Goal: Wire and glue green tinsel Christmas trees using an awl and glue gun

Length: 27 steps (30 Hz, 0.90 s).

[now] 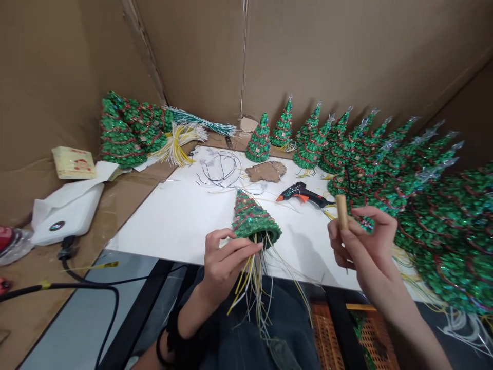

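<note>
My left hand [227, 259] grips the rim of a small green Christmas tree [252, 216], tilted so its hollow base faces me. Yellow and white wires [256, 288] hang out of that base toward my lap. To the right, my right hand [365, 241] is raised above the board, closed around a wooden-handled awl [342, 211]. The handle points up, and a thin dark tip shows below the fingers. A gap separates the awl from the tree.
A black and orange glue gun [302, 194] lies on the white board [154, 221], near a cardboard piece [265, 171] and loose dark wire [221, 169]. Finished trees [358, 149] crowd the right side. Wire bundles [181, 141] and a white device [69, 216] are at left.
</note>
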{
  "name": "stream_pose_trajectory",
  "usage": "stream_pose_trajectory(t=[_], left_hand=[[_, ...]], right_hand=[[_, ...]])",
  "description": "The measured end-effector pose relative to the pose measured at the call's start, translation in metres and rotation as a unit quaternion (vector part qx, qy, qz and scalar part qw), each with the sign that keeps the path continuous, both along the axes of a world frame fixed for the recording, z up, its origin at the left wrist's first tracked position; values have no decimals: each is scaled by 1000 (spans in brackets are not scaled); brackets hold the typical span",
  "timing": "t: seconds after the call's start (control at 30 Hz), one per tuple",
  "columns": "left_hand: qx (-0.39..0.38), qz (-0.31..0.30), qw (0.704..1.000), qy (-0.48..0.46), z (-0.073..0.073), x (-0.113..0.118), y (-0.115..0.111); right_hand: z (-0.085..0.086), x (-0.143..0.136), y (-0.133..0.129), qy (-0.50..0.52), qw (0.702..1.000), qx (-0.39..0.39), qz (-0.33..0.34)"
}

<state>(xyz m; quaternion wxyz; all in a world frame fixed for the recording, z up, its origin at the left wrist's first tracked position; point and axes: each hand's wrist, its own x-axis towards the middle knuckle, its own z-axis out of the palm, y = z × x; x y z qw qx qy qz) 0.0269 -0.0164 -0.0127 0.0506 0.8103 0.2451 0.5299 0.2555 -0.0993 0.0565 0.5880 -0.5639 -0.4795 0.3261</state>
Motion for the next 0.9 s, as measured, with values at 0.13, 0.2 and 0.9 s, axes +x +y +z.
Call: stream_pose_trajectory(t=[0.13,0.2,0.9], left_hand=[[0,-48,998,-36,-4,-13,10],[-4,-60,997,-38,-2,-17,12],[-104,-1,973,-208,-26,-35,-6]], right_hand=[[12,5,32,87,995,19,46],[18,3,48,121,990,10,71],[-54,-52,160,30,991,-27,130]])
